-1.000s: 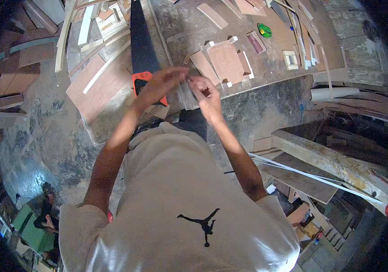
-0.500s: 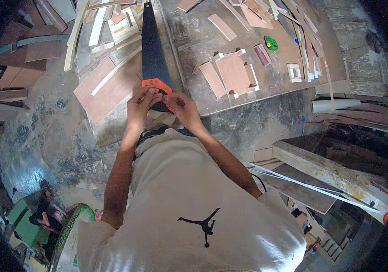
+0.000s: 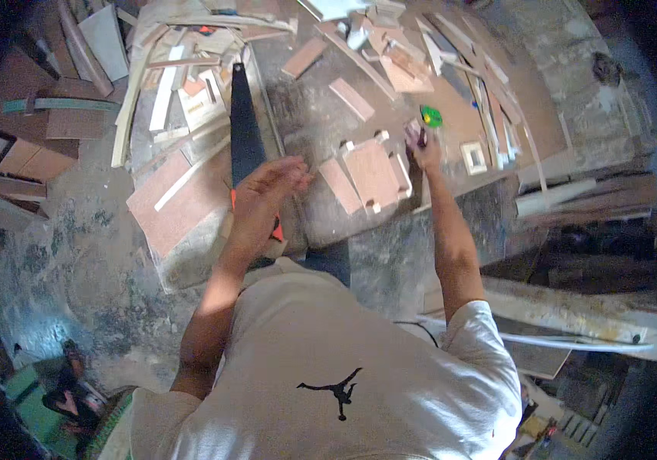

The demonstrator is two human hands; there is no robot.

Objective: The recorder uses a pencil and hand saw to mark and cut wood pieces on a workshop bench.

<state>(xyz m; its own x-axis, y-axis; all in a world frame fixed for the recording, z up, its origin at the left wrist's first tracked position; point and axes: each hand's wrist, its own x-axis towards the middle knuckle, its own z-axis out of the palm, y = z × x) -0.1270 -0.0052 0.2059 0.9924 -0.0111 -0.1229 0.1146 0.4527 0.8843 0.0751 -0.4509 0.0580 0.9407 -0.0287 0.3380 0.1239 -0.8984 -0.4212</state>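
Observation:
A handsaw (image 3: pixel 245 123) with a dark blade and an orange handle lies on the left part of the workbench, its blade pointing away. Over its handle hovers my left hand (image 3: pixel 263 192), fingers stretched out and holding nothing; it hides most of the handle. My right arm reaches out to the right. There, my right hand (image 3: pixel 426 153) has its fingers around a small reddish wood block (image 3: pixel 414 132), just short of a green tape measure (image 3: pixel 430 116). Left of that hand lies a flat wooden panel (image 3: pixel 372 172) with small pale blocks at its corners and strips along its sides.
Offcuts and thin strips (image 3: pixel 489 92) crowd the bench's far and right sides. A plywood sheet (image 3: pixel 161 203) lies left of the saw. At the lower right is a long pale beam (image 3: pixel 574 303); a person (image 3: pixel 71 402) shows at the lower left.
Both hands have come off the saw handle. My right hand has moved right to the wood block, while my left has opened above the handle. The whole view has shifted.

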